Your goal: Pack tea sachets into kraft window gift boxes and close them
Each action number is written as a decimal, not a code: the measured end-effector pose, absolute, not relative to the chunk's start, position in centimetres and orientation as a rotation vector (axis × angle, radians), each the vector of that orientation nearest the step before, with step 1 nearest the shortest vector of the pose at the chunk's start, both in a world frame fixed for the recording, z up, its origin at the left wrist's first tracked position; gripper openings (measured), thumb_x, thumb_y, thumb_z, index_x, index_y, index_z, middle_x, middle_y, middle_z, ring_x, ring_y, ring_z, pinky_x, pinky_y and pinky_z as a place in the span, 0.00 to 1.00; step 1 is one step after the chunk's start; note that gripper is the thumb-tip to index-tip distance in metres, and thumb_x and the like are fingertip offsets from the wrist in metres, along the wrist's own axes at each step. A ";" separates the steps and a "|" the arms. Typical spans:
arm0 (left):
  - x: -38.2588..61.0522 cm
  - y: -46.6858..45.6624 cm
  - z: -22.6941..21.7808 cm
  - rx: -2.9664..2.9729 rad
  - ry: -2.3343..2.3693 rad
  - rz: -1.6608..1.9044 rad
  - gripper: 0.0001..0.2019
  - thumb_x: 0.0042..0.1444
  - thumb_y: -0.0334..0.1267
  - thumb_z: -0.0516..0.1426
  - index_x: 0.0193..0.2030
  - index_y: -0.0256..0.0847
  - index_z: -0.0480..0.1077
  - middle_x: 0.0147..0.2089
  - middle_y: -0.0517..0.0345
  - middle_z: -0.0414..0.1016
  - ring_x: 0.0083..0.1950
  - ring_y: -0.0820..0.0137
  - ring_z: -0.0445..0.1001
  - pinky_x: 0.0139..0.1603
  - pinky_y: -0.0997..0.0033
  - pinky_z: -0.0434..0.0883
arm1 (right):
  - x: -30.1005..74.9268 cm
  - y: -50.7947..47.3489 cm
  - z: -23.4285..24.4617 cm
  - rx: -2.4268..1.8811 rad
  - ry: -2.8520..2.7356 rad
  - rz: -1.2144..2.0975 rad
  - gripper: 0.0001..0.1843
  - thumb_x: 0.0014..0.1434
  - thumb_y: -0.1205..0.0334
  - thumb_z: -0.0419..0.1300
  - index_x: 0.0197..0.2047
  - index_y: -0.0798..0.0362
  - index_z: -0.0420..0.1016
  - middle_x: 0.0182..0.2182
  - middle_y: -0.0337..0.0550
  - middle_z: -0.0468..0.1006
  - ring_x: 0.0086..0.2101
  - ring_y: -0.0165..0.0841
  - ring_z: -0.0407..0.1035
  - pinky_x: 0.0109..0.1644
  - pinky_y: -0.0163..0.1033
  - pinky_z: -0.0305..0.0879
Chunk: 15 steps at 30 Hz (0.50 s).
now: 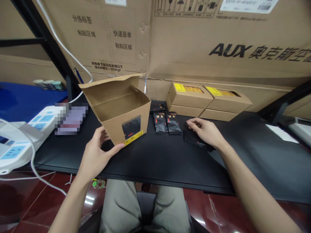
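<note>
The left hand (96, 155) grips an open kraft box (119, 110) by its lower corner, holding it tilted above the black table (150, 171). The thumb (115, 148) presses the front face beside a yellow label (132, 137), and the other fingers curve behind, under the box's cellophane-style window (131, 127). The right hand (205, 131) lies with fingers lightly curled over a black packet (191, 137), flat on the table; whether it pinches the packet, I cannot tell. Two more black packets (167, 123) lie side by side just left of it, and a fourth (157, 107) lies behind them. Four closed kraft boxes (206, 103) stand in two stacks of two against a corrugated carton (218, 48). A white power strip (41, 121) sits at the left.
</note>
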State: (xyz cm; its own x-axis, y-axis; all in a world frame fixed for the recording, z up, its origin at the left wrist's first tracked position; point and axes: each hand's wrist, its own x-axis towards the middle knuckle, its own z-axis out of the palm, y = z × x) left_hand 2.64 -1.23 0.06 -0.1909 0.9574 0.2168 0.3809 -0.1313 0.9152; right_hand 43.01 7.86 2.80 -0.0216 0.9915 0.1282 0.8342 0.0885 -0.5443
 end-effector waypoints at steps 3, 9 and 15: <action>2.6 -1.2 -0.1 1.519 1.585 1.320 0.38 0.50 0.53 0.73 0.65 0.48 0.68 0.64 0.49 0.80 0.64 0.53 0.80 0.70 0.46 0.74 | 43.0 7.8 2.8 -1.785 -1.907 0.434 0.20 0.64 0.45 0.57 0.45 0.50 0.83 0.34 0.45 0.86 0.36 0.39 0.80 0.48 0.42 0.72; 2.6 -1.2 0.0 1.524 1.584 1.316 0.38 0.50 0.54 0.73 0.65 0.47 0.67 0.64 0.49 0.80 0.65 0.52 0.79 0.70 0.45 0.73 | 43.1 7.8 2.7 -1.767 -1.915 0.430 0.21 0.63 0.44 0.56 0.44 0.50 0.82 0.33 0.45 0.86 0.35 0.38 0.78 0.47 0.42 0.71; 2.7 -1.3 0.2 1.518 1.586 1.308 0.37 0.50 0.53 0.73 0.63 0.47 0.68 0.64 0.49 0.80 0.64 0.52 0.80 0.70 0.46 0.74 | 43.2 7.9 2.7 -1.780 -1.909 0.432 0.21 0.63 0.44 0.56 0.44 0.50 0.82 0.34 0.45 0.86 0.35 0.39 0.79 0.47 0.42 0.71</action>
State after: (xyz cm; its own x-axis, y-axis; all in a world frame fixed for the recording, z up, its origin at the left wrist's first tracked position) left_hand 2.75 -1.28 0.23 -0.1864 0.9590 0.2137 0.3926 -0.1267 0.9110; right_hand 43.16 7.87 2.65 -0.0288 0.9902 0.1366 0.8347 0.0990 -0.5418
